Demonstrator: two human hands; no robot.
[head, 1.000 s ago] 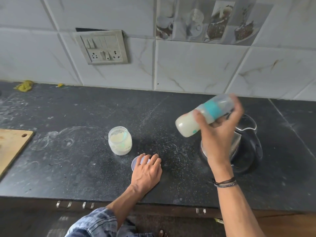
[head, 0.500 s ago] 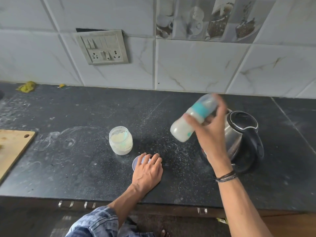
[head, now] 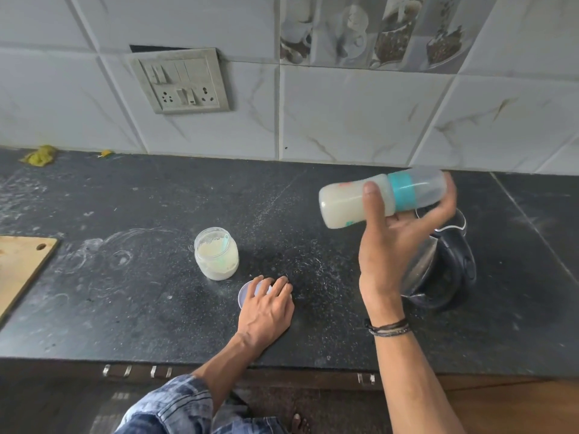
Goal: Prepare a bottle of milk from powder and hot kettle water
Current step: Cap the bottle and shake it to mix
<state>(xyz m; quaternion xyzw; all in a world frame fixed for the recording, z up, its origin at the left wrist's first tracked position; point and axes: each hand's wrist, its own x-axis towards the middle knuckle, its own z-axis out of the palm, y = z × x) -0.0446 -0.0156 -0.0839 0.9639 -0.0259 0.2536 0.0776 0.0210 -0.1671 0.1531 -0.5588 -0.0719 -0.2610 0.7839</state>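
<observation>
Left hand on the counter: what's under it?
The left hand rests on a round pale lid lying on the counter; only the lid's left edge shows, the rest is covered.

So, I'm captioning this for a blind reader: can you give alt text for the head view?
The right hand holds a capped baby bottle of milk sideways above a dark counter; the left hand rests on a lid near an open powder jar, kettle at right.

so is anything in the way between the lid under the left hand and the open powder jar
Nothing visible. The lid lies on the counter under the left hand, close beside the powder jar, only bare counter between them. The right hand holds the bottle well clear.
</observation>
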